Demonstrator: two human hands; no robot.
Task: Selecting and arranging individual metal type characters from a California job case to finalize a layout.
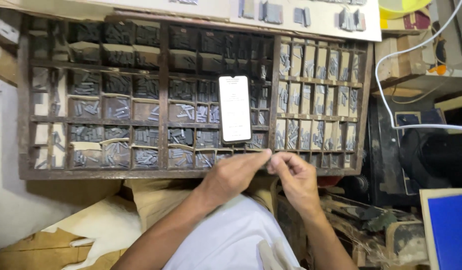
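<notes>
Left hand (237, 172) and right hand (294, 175) fingertips pressed together, pinching something too small to identify, at worn wooden type case (163, 172) edge; glossy rectangular phone (234, 108) lies on grey metal sorts (116, 107).

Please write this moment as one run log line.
left hand | right hand | fingertips meet | over type case front rim | phone lying on case

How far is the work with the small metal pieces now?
Done: nothing finished is visible. In hand: the left hand and right hand meet at the fingertips over the wooden tray; what they pinch is too small to tell. Left: the compartments remain full of metal type pieces, and the phone lies on top.
</notes>
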